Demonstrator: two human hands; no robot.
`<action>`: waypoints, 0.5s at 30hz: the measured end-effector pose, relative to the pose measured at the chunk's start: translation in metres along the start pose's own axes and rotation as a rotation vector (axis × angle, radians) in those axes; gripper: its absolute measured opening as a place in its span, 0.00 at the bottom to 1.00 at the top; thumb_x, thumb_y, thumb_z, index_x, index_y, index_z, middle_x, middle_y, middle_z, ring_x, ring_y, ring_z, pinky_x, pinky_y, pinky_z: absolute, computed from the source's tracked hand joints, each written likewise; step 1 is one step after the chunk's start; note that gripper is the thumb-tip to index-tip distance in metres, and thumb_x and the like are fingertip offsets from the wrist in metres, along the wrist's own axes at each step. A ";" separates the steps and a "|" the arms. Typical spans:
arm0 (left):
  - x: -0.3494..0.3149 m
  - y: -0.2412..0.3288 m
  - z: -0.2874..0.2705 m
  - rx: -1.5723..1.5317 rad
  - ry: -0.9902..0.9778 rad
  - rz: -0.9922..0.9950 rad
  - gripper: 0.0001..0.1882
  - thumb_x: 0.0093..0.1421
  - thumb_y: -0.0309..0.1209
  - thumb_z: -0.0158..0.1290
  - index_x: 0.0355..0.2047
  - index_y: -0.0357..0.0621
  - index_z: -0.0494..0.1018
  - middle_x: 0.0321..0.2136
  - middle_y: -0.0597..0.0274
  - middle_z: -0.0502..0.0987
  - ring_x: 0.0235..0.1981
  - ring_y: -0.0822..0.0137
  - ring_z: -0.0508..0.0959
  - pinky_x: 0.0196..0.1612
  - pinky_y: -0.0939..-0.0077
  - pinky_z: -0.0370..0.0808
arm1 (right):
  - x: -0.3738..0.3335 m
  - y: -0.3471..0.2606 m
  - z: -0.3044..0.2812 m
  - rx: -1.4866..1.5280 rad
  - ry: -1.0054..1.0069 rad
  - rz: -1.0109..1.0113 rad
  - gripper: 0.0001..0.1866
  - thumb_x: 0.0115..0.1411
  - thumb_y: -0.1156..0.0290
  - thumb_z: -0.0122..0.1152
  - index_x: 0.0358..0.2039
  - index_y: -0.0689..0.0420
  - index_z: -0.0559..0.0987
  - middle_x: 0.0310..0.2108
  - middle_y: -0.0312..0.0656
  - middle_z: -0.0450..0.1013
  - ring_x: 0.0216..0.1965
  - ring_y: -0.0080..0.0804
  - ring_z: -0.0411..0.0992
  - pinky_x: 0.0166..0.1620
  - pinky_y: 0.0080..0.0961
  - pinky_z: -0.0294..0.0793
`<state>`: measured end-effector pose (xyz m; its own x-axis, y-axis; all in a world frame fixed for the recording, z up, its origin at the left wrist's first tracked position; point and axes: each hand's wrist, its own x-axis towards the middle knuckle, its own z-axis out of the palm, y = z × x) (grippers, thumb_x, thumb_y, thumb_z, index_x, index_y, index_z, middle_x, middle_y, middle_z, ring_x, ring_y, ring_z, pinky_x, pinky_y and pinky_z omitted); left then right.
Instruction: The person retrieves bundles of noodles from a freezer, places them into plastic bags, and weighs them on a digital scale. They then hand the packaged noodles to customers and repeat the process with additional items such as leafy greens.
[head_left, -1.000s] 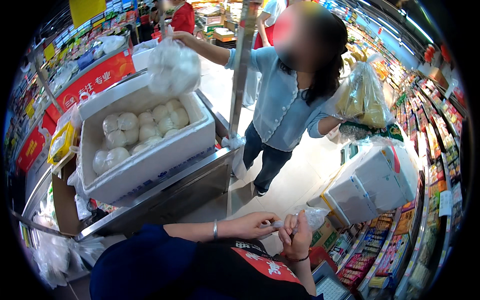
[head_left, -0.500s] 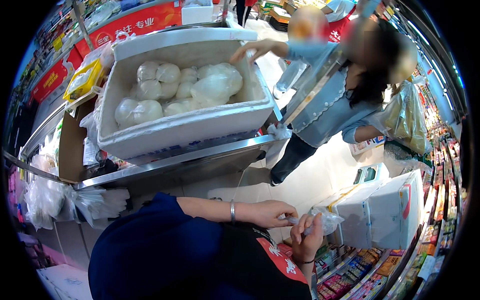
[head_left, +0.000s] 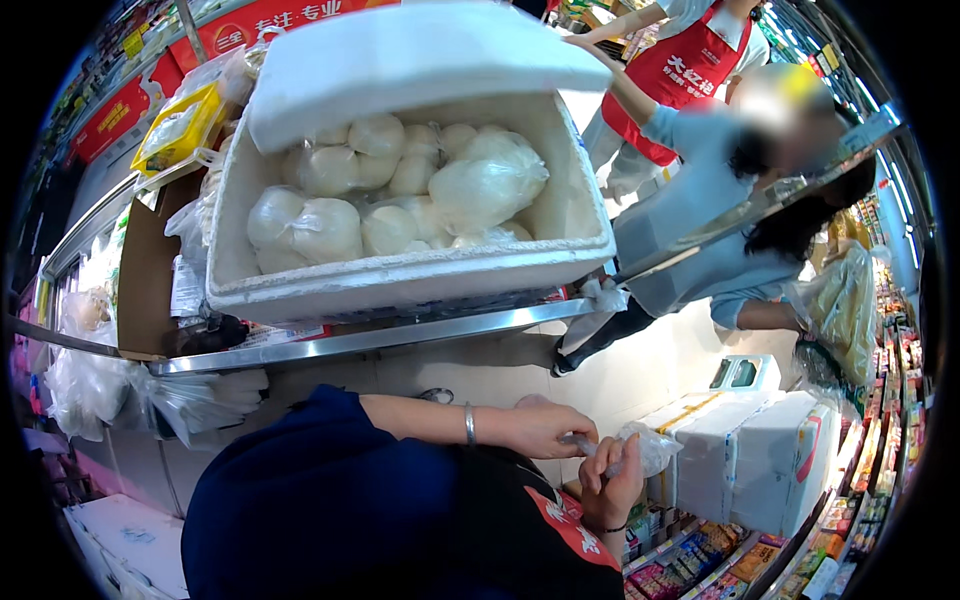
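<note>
My left hand (head_left: 548, 428), with a silver bangle at the wrist, pinches the twisted neck of a clear plastic bag (head_left: 658, 452). My right hand (head_left: 612, 482) is closed around the same bag beside it, and the bag's bunched part sticks out past my fingers. What the bag holds, if anything, I cannot make out. Beyond my hands a white foam box (head_left: 420, 278) stands on a metal-edged counter. Round white pieces in clear bags (head_left: 340, 190) fill it. Its foam lid (head_left: 430, 65) is tilted up at the far side, near another person's hand (head_left: 590, 45).
A person in light blue (head_left: 690, 190) stands right of the counter, a filled plastic bag (head_left: 850, 310) at their arm. Behind is someone in a red apron (head_left: 690, 80). White boxes (head_left: 750, 455) stand beside packed shelves at right. Plastic bags (head_left: 190, 400) hang from the counter's left end.
The foam lid has risen and tilted, showing more across the box's far side. My view has shifted, and the red-aproned person shows more. Both my hands keep hold of the bag.
</note>
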<state>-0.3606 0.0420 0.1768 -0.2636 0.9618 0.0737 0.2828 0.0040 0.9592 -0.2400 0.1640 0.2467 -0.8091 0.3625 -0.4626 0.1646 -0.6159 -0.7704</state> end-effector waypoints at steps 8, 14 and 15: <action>-0.034 0.059 -0.129 0.300 0.690 0.257 0.21 0.55 0.28 0.56 0.50 0.42 0.71 0.47 0.52 0.74 0.50 0.52 0.73 0.55 0.63 0.69 | 0.009 -0.004 0.004 0.016 0.022 -0.013 0.22 0.70 0.52 0.39 0.23 0.52 0.62 0.16 0.35 0.59 0.09 0.23 0.51 0.15 0.19 0.52; -0.107 0.070 -0.204 -0.145 1.069 -0.094 0.30 0.59 0.30 0.56 0.61 0.38 0.60 0.54 0.50 0.68 0.49 0.59 0.74 0.50 0.71 0.72 | 0.022 0.001 0.009 0.013 0.012 0.035 0.22 0.70 0.52 0.39 0.22 0.51 0.62 0.16 0.34 0.60 0.08 0.22 0.50 0.15 0.18 0.49; -0.113 0.075 -0.208 -0.323 1.110 -0.055 0.37 0.60 0.34 0.57 0.65 0.37 0.52 0.57 0.48 0.64 0.51 0.60 0.72 0.49 0.73 0.73 | 0.025 0.002 0.008 -0.002 0.007 0.037 0.22 0.70 0.52 0.39 0.22 0.51 0.62 0.16 0.33 0.60 0.08 0.22 0.50 0.15 0.18 0.49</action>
<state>-0.5016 -0.1235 0.2976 -0.9785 0.1919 0.0752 0.0391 -0.1857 0.9818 -0.2644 0.1661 0.2374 -0.7987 0.3444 -0.4934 0.1950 -0.6276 -0.7537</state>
